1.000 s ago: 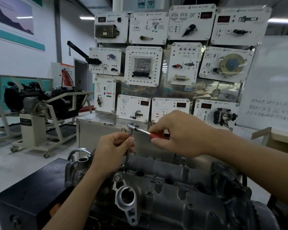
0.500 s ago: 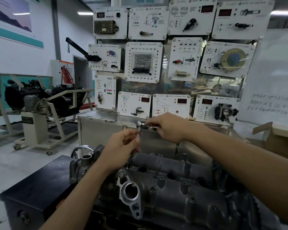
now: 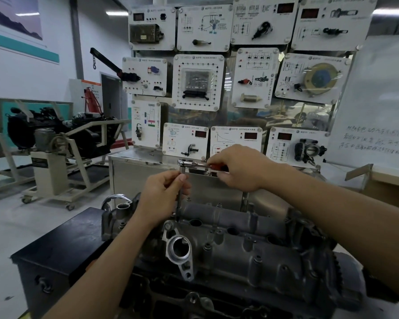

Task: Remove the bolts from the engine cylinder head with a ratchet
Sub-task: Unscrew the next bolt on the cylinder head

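Swing of the ratchet (image 3: 185,162) handle is what has changed. A second ago the handle was angled toward the lower right. Half a second ago it had been drawn back behind the head of the tool. Now it lies nearly level, pointing right across the centre of the frame. A full back-and-forth stroke is thus judged to have been made, so the bolt is probably being loosened by degrees and has not yet been freed.

The red grip is held in the curled fingers of the right hand (image 3: 237,168). The extension bar (image 3: 179,203) is steadied upright by the left hand (image 3: 164,194), whose fingers and thumb are wrapped round its upper part. The bar runs down to the near left end of the cylinder head (image 3: 240,238), which fills the lower centre of the frame. Other bolts (image 3: 207,246) are seen seated in it.

The socket and the bolt beneath it are too small and dark for any rise to be judged. Most of the red grip is covered by the right hand. The right end of the head is hidden behind the right forearm, and its lower part is cut off by the bottom edge.
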A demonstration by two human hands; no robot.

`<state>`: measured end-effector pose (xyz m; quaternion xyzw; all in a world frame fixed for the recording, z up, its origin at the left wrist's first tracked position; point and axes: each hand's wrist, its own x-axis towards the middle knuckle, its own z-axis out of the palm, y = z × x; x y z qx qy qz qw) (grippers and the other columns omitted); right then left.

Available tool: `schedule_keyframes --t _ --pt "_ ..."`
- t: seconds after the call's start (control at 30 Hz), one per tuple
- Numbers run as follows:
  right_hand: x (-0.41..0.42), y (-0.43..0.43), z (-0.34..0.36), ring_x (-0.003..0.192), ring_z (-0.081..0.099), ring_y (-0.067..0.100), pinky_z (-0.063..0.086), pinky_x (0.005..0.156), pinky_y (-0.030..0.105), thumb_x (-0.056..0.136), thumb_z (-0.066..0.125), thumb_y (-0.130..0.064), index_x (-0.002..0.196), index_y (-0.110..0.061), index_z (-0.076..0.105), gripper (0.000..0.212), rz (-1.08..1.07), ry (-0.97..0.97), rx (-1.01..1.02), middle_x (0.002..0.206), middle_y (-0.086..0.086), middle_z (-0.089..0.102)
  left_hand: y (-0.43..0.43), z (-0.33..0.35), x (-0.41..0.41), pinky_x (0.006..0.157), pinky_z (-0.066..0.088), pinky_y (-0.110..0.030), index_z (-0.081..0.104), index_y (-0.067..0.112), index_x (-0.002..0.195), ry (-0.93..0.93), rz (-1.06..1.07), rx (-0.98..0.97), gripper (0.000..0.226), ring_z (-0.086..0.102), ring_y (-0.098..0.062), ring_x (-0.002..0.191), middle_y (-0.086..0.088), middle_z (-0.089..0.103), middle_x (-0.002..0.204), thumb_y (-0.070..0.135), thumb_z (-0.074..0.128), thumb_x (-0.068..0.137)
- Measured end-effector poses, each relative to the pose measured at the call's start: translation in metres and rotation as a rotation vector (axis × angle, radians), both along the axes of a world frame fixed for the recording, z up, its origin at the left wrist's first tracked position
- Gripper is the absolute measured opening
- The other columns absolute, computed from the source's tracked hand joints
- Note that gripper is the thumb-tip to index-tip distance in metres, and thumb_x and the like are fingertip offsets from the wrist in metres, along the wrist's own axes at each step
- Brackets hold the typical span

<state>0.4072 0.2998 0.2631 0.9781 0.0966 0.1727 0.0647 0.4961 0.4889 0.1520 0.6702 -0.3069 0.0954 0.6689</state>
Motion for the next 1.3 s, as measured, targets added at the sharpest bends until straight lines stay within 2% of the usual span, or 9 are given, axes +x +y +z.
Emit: schedule_keyframes --t 0.17,0.33,0.47,0.6,0.7,0.8,1.0,1.13,1.3 --pt "-0.037 0.028 0.014 0.076 0.062 0.016 0.055 0.072 0.036 0.096 0.056 -0.046 0.094 -0.018 0.077 0.035 0.033 0.014 -0.034 0.083 -0.001 0.07 -0.001 0.001 -0.002 0.073 0.062 -0.038 0.074 0.026 0.088 -0.022 -0.008 -0.009 0.016 0.072 -0.015 0.073 -0.003 0.076 0.08 0.017 0.065 0.097" --pt "-0.041 0.048 0.02 0.053 0.053 0.019 0.052 0.057 0.037 0.092 0.061 -0.043 0.062 -0.011 0.062 0.044 0.061 0.064 -0.039 0.055 0.003 0.058 0.0 0.002 -0.001 0.075 0.062 -0.04 0.075 0.023 0.085 -0.023 -0.036 -0.02 0.014 0.07 -0.015 0.071 -0.005 0.075 0.079 0.019 0.068 0.096" --pt "-0.027 0.033 0.031 0.076 0.063 0.007 0.055 0.075 0.031 0.09 0.066 -0.043 0.095 -0.021 0.078 0.025 0.004 0.177 -0.069 0.081 -0.009 0.072 0.0 0.001 -0.003 0.073 0.059 -0.038 0.071 0.025 0.086 -0.025 -0.072 -0.012 0.017 0.065 -0.014 0.069 0.001 0.069 0.072 0.019 0.063 0.099" --pt "0.0 0.01 0.024 0.094 0.059 0.014 0.05 0.083 0.032 0.092 0.068 -0.03 0.125 -0.026 0.07 0.033 -0.061 0.14 -0.144 0.103 -0.01 0.065 -0.001 0.003 -0.005 0.073 0.059 -0.03 0.069 0.022 0.105 -0.019 -0.15 0.037 0.015 0.062 -0.012 0.072 0.008 0.063 0.072 0.017 0.055 0.103" --pt "0.019 -0.002 0.01 0.116 0.057 0.022 0.048 0.099 0.037 0.091 0.069 -0.034 0.145 -0.027 0.051 0.058 -0.053 0.189 -0.058 0.136 0.0 0.06 -0.001 0.004 -0.006 0.075 0.059 -0.027 0.069 0.023 0.104 -0.017 -0.17 0.069 0.02 0.063 -0.011 0.076 0.007 0.064 0.076 0.014 0.051 0.105" --pt "0.03 -0.007 -0.005 0.135 0.046 0.02 0.035 0.106 0.026 0.09 0.07 -0.032 0.157 -0.025 0.029 0.079 0.008 0.214 0.057 0.155 0.0 0.043 -0.001 0.004 -0.005 0.076 0.058 -0.026 0.068 0.019 0.103 0.01 -0.18 0.067 0.02 0.069 -0.012 0.085 0.003 0.074 0.087 0.008 0.052 0.103" --pt "0.029 -0.009 -0.013 0.152 0.022 0.019 0.02 0.12 0.029 0.096 0.063 -0.027 0.162 -0.018 0.007 0.086 0.005 0.259 -0.034 0.168 0.003 0.015 0.0 0.002 -0.005 0.074 0.059 -0.027 0.067 0.016 0.106 -0.01 -0.146 0.034 0.021 0.07 -0.013 0.078 -0.001 0.076 0.087 0.002 0.05 0.103" --pt "0.01 -0.003 -0.003 0.126 0.051 0.026 0.045 0.104 0.041 0.096 0.06 -0.034 0.154 -0.023 0.033 0.064 -0.043 0.151 -0.132 0.144 0.006 0.052 -0.001 0.002 -0.004 0.074 0.061 -0.032 0.068 0.018 0.101 -0.037 -0.084 0.027 0.023 0.069 -0.015 0.074 -0.001 0.074 0.081 0.002 0.052 0.102" --pt "-0.02 0.015 0.016 0.083 0.062 0.016 0.055 0.079 0.037 0.094 0.061 -0.038 0.106 -0.018 0.075 0.027 0.042 0.047 -0.045 0.091 -0.004 0.068 -0.002 0.002 -0.006 0.078 0.061 -0.046 0.068 0.017 0.098 -0.036 -0.061 0.007 0.02 0.069 -0.018 0.071 -0.003 0.075 0.079 0.001 0.057 0.099"
